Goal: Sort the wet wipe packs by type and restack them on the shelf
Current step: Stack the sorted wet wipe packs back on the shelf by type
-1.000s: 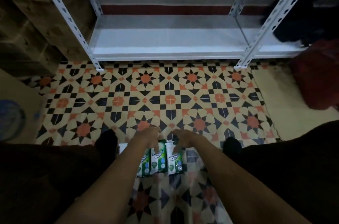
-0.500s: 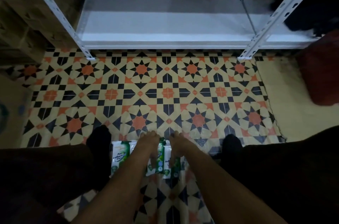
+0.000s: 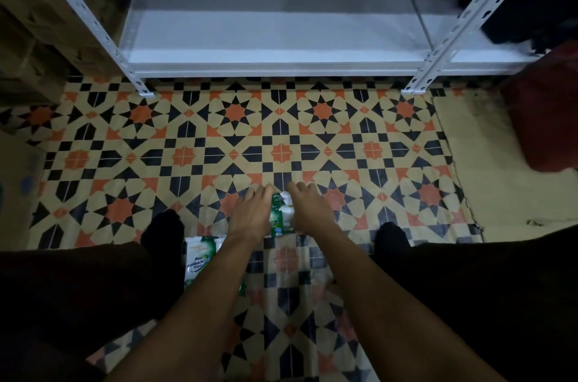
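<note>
Left hand: the left hand (image 3: 251, 215) reaches forward over the patterned floor, back of the hand up, pressed against the left side of a small bunch of wet wipe packs (image 3: 281, 214); its fingers (image 3: 261, 192) curve down over the far edge of the bunch, holding it from that side.
Right hand: the right hand (image 3: 309, 209) mirrors it on the right side of the same bunch, its fingers (image 3: 301, 189) bent down over the far edge, so the packs are squeezed between the two hands.
Held packs: green and white, standing on edge between the palms, only a narrow strip showing in the gap; how many there are cannot be told.
Loose pack: a white and green pack printed "Pine Antibacterial Wipes" (image 3: 200, 259) lies flat on the floor at about 7 o'clock from the held bunch, partly hidden under the left forearm, just beside the left foot.
Shelf: the white metal shelf (image 3: 281, 34) stands at 12 o'clock from the hands, well apart from them, its lowest board bare white.
Floor: tiled floor covering (image 3: 281, 138) with orange stars and black shapes on beige.
Feet: two dark socked feet (image 3: 162, 225) either side of the forearms.
Other: a dark red object (image 3: 544, 119) at 2 o'clock.
</note>
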A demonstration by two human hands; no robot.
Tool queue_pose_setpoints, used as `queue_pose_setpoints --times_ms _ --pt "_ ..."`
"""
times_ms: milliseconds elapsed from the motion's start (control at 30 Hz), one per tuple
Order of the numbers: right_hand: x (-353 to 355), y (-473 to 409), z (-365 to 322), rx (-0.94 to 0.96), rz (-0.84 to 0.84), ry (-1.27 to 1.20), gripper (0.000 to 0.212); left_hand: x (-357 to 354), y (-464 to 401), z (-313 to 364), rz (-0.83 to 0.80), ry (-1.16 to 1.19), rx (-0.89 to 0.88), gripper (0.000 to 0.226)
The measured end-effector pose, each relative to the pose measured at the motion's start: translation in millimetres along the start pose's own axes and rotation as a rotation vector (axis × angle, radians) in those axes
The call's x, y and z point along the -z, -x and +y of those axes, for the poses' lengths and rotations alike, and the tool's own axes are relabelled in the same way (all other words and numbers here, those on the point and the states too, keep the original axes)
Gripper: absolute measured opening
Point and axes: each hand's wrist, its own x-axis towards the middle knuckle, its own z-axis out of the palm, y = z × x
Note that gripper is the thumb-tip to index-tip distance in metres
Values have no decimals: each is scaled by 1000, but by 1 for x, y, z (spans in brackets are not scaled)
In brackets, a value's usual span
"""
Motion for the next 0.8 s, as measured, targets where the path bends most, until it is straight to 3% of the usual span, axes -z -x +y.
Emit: queue_pose_setpoints --times_ms 133,333,533,667,800 --pt "-23 12 -4 31 87 6 65 -15 3 -7 50 -15 -20 74" --pt "-29 15 -6 24 -36 34 74 -29 8 -5 -32 29 2 90" --pt "-23 10 -11 -71 -109 33 63 -14 3 0 -165 22 37 88" --pt "-23 17 -5 -191 -44 -220 57 -18 11 -5 -101 214 161 74" --pt "-6 19 0 -528 98 -709 61 -4 14 -13 122 651 481 57"
